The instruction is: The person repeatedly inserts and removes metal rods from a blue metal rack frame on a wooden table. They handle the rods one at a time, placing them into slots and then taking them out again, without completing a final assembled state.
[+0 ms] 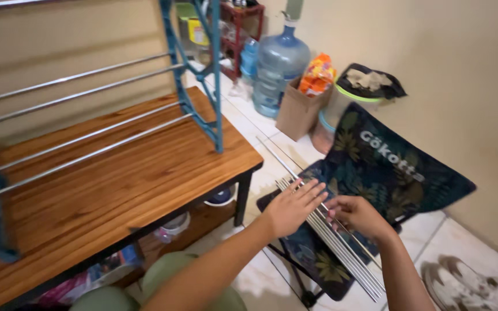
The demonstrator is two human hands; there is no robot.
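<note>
Several thin metal rods [341,247] lie side by side on the seat of a dark folding chair with a leaf pattern [399,173]. My left hand [293,206] rests flat on the rods' upper ends, fingers spread. My right hand [355,214] pinches one rod just right of the bundle. One longer rod [275,155] sticks out toward the upper left. A rack with a blue frame [203,98] and metal bars [87,135] stands on a wooden table [145,178] to the left.
A large water bottle [278,63], a cardboard box holding orange packets [304,106] and a covered bucket [353,95] stand along the wall on the white tile floor. Shoes [468,282] lie at the lower right. Items sit under the table.
</note>
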